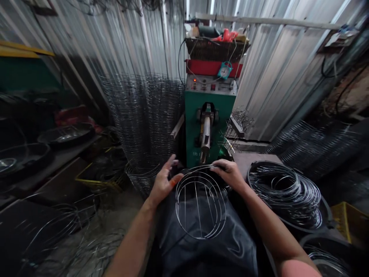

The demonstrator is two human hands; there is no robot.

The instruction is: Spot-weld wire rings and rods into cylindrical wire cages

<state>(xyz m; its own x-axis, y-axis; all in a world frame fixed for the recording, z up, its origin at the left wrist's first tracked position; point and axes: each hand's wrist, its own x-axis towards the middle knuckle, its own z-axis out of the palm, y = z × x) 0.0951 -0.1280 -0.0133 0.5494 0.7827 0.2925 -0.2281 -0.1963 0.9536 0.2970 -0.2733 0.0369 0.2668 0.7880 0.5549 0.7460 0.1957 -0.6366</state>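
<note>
Your left hand (pixel 164 182) spreads open just beside a round wire frame (pixel 200 204) held over your dark apron (pixel 201 246), your right hand (pixel 229 173) clasping its rim, facing a green welding machine (pixel 207 130).

We count two hands (pixel 165 181), one wire frame (pixel 176 207), one green machine (pixel 193 115), one blue clock (pixel 225 70), one basket (pixel 216 49), one pile of wire coils (pixel 284 194), two black pans (pixel 67 135), and one yellow crate (pixel 346 219).
</note>
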